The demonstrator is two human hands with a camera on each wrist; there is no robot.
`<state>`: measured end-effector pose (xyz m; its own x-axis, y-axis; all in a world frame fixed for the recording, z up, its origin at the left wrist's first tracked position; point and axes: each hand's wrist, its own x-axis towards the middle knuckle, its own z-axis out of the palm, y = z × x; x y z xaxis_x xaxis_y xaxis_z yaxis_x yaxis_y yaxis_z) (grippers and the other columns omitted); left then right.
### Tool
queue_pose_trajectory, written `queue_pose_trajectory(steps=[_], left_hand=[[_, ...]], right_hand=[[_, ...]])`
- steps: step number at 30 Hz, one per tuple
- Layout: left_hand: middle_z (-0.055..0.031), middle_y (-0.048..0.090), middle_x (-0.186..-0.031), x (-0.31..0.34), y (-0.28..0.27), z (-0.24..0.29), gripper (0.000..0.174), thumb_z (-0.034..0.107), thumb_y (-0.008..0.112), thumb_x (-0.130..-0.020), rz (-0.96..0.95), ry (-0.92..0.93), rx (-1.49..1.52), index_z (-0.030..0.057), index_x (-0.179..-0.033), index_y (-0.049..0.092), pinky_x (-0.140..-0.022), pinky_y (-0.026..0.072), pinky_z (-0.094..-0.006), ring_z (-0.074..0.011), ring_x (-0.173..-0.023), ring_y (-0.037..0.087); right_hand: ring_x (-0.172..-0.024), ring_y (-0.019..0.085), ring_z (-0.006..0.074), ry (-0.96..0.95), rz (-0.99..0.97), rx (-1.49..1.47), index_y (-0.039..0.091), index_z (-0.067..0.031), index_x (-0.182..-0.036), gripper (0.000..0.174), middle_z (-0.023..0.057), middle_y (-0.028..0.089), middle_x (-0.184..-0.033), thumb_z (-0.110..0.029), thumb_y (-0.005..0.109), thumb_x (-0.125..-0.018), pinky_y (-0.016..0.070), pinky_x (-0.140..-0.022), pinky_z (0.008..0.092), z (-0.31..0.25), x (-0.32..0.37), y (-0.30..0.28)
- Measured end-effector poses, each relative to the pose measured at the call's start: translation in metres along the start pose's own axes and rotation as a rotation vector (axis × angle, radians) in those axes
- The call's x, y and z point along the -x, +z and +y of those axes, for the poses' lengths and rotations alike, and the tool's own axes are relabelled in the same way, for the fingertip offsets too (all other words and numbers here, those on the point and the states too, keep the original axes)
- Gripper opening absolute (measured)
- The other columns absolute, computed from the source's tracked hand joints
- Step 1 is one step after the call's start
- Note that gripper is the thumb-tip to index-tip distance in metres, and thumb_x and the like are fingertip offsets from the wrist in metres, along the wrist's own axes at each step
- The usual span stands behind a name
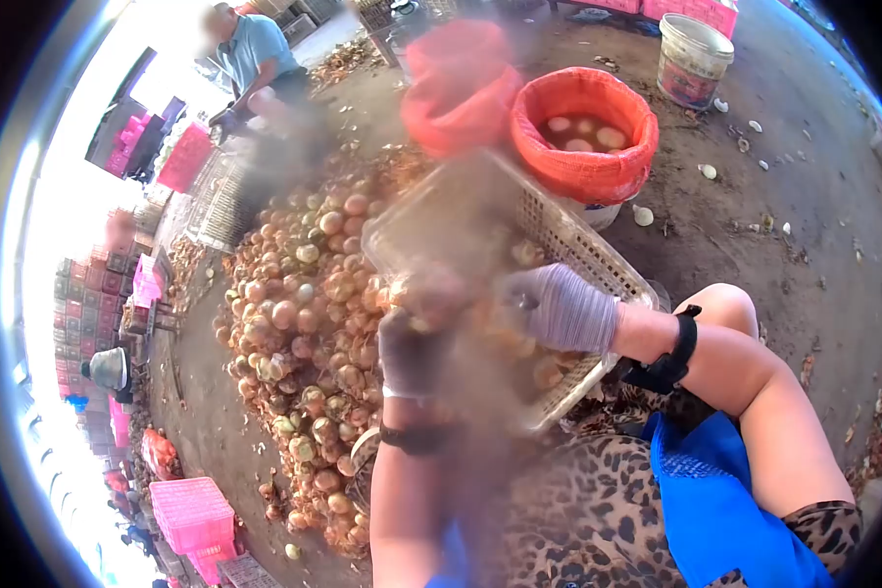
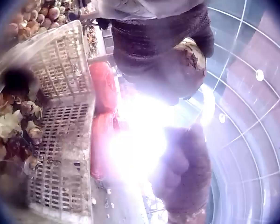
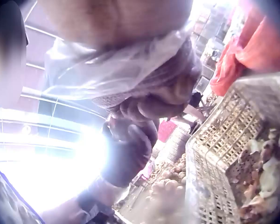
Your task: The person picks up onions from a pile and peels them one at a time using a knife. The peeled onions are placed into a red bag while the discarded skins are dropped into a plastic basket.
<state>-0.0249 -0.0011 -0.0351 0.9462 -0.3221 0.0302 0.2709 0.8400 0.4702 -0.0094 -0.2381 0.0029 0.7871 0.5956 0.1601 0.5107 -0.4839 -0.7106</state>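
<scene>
A dark knitted glove covers my left hand [image 1: 409, 355], which grips an onion [image 2: 192, 57] with papery skin. Most of that onion is hidden by the fingers in the left wrist view. To its right, my right hand [image 1: 565, 309] wears a pale grey glove and has its fingers curled; I cannot tell what lies inside them. In the right wrist view the two hands are close together. Both are above a pale plastic crate [image 1: 588, 240] with slotted walls. Onion skins and scraps [image 3: 263, 179] lie in the crate. Blur covers part of the head view around the left hand.
A large heap of unpeeled onions [image 1: 294, 314] spreads left of the crate. Beyond it stand a red-lined bucket [image 1: 534, 98] with peeled onions in liquid and a white bucket [image 1: 694, 64]. Another person [image 1: 255, 49] is at the far left, near pink crates [image 1: 194, 514].
</scene>
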Motion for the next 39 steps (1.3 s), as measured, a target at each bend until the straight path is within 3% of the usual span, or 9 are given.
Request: queue_pose_trajectory(steps=[2,4,9,16,22,28,34,37,39], left_hand=[[-0.0085,0.052,-0.124,-0.006,-0.016,0.001,0.055,0.037,0.066,-0.083,0.072,-0.159,0.513,-0.0008,-0.121,0.053,-0.112,0.0312,-0.0415,-0.0239,-0.119,0.048],[-0.0083,0.053,-0.124,-0.005,-0.025,-0.001,0.055,0.036,0.067,-0.082,0.11,-0.209,0.526,-0.0006,-0.121,0.054,-0.111,0.0331,-0.0412,-0.0239,-0.118,0.049],[-0.0133,0.061,-0.114,-0.008,0.016,0.004,0.056,0.036,0.07,-0.079,0.101,-0.087,-0.233,-0.0009,-0.119,0.056,-0.102,0.0433,-0.0425,-0.028,-0.108,0.058],[-0.0157,0.064,-0.103,-0.003,0.036,0.006,0.055,0.034,0.069,-0.078,0.127,-0.048,-0.291,-0.0028,-0.117,0.056,-0.09,0.0512,-0.043,-0.0291,-0.093,0.064],[-0.0094,0.063,-0.097,0.001,0.065,0.014,0.051,0.033,0.066,-0.079,0.179,0.278,-0.577,-0.0022,-0.113,0.056,-0.079,0.0546,-0.0394,-0.0216,-0.079,0.064],[-0.0055,0.062,-0.095,0.013,0.005,0.005,0.052,0.047,0.061,-0.082,0.245,-0.072,-0.081,0.0022,-0.108,0.06,-0.083,0.0497,-0.0335,-0.0184,-0.088,0.06],[-0.0059,0.062,-0.096,0.008,0.045,0.005,0.061,0.059,0.048,-0.085,0.311,0.183,-0.879,0.0034,-0.105,0.061,-0.084,0.048,-0.0349,-0.0188,-0.089,0.058],[-0.0088,0.063,-0.1,0.016,-0.013,0.01,0.064,0.061,0.046,-0.086,0.249,-0.152,-0.182,0.0027,-0.11,0.058,-0.089,0.0482,-0.0378,-0.0199,-0.094,0.059],[-0.0107,0.063,-0.102,0.016,-0.004,-0.001,0.07,0.064,0.044,-0.086,0.195,-0.13,0.008,0.0013,-0.114,0.057,-0.088,0.0482,-0.0373,-0.0208,-0.094,0.058]], right_hand=[[-0.067,0.064,0.0373,0.029,0.085,-0.137,0.067,-0.009,-0.087,0.019,0.0165,0.066,-0.076,-0.027,0.063,-0.083,0.0513,-0.063,0.0453,-0.001,0.001,0.006],[-0.068,0.064,0.0382,0.077,0.058,-0.111,0.067,-0.0083,-0.086,0.023,0.0179,0.065,-0.072,-0.03,0.065,-0.081,0.0512,-0.063,0.0454,0.001,-0.002,0.007],[-0.07,0.064,0.0391,0.186,0.001,-0.129,0.067,-0.0071,-0.084,0.027,0.0196,0.064,-0.071,-0.034,0.064,-0.081,0.0513,-0.066,0.0454,-0.006,-0.005,0.002],[-0.075,0.065,0.0382,0.171,-0.06,-0.121,0.068,-0.0079,-0.084,0.023,0.0186,0.066,-0.076,-0.03,0.064,-0.08,0.0513,-0.07,0.0451,-0.001,-0.002,0.008],[-0.08,0.066,0.0362,0.338,-0.196,-0.041,0.068,-0.0088,-0.086,0.018,0.0165,0.068,-0.082,-0.025,0.065,-0.077,0.0515,-0.074,0.0446,-0.013,-0.013,0.006],[-0.081,0.066,0.036,0.242,-0.208,0.201,0.068,-0.0086,-0.085,0.019,0.0158,0.068,-0.083,-0.025,0.068,-0.076,0.0515,-0.074,0.0439,-0.015,-0.015,0.01],[-0.081,0.066,0.035,0.297,-0.284,0.259,0.068,-0.0079,-0.087,0.022,0.0147,0.069,-0.084,-0.022,0.071,-0.072,0.0519,-0.074,0.0421,-0.012,-0.017,0.003],[-0.083,0.067,0.0343,0.268,-0.343,0.308,0.068,-0.0082,-0.089,0.024,0.0148,0.069,-0.086,-0.021,0.072,-0.07,0.0521,-0.075,0.041,-0.012,-0.025,0.004],[-0.084,0.067,0.034,0.263,-0.384,0.328,0.068,-0.0083,-0.09,0.025,0.0149,0.069,-0.086,-0.021,0.073,-0.069,0.052,-0.075,0.0406,-0.017,-0.026,-0.002]])
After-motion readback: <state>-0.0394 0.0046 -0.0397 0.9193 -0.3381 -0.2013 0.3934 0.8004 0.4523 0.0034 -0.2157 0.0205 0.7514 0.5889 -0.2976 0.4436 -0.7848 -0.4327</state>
